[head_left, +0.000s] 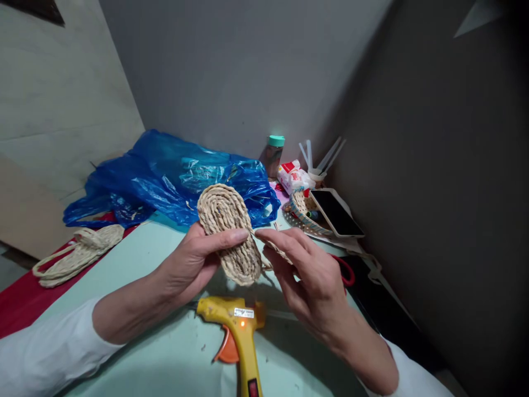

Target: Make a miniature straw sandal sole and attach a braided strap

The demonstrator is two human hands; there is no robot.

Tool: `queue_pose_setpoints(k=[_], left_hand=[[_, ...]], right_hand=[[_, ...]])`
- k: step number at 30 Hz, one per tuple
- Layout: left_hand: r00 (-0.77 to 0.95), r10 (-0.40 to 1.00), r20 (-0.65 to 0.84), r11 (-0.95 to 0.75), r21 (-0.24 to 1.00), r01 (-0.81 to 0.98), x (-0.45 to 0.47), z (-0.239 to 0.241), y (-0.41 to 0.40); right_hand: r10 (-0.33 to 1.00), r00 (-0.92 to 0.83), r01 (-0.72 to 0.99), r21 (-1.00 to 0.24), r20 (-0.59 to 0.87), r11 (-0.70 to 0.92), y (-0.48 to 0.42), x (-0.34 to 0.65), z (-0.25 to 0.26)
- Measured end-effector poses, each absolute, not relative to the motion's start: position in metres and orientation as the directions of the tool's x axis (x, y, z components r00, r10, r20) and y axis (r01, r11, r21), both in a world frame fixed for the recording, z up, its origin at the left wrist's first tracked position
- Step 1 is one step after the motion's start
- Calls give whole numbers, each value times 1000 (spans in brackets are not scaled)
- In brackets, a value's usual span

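An oval mat of coiled straw rope is held up above the table, tilted toward me. My left hand grips its left side, thumb across the front and fingers behind. At the mat's right edge, my right hand is closed around the loose end of the rope, which joins the coil there. Part of that rope is hidden by the fingers. Below both hands, a yellow glue gun with an orange trigger lies on the table, its small orange light lit and a glue stick at its back.
A blue plastic bag spreads across the back. At left lies a rope hank on red cloth. Back right are a green-lidded jar, a woven basket, a phone and glue sticks. Red scissors handles show beside my right hand.
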State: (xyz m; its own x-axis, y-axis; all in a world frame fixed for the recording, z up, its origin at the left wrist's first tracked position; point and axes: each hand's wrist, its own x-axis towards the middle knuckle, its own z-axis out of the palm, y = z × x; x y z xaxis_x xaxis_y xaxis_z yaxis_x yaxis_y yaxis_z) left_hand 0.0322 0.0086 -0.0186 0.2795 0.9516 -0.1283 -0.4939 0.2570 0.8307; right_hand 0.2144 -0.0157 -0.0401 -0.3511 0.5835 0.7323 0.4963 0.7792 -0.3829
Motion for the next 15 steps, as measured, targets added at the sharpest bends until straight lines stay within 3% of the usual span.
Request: queue_pose_setpoints(k=[6,15], left_hand=[[320,937,-137,285,830,-479,33,-20,6],[283,945,-161,268,878,-396,38,-26,2]], right_hand=[[537,-356,555,-289,765,780,-16,217,-39],[562,-387,488,-355,731,798,-14,216,-42]])
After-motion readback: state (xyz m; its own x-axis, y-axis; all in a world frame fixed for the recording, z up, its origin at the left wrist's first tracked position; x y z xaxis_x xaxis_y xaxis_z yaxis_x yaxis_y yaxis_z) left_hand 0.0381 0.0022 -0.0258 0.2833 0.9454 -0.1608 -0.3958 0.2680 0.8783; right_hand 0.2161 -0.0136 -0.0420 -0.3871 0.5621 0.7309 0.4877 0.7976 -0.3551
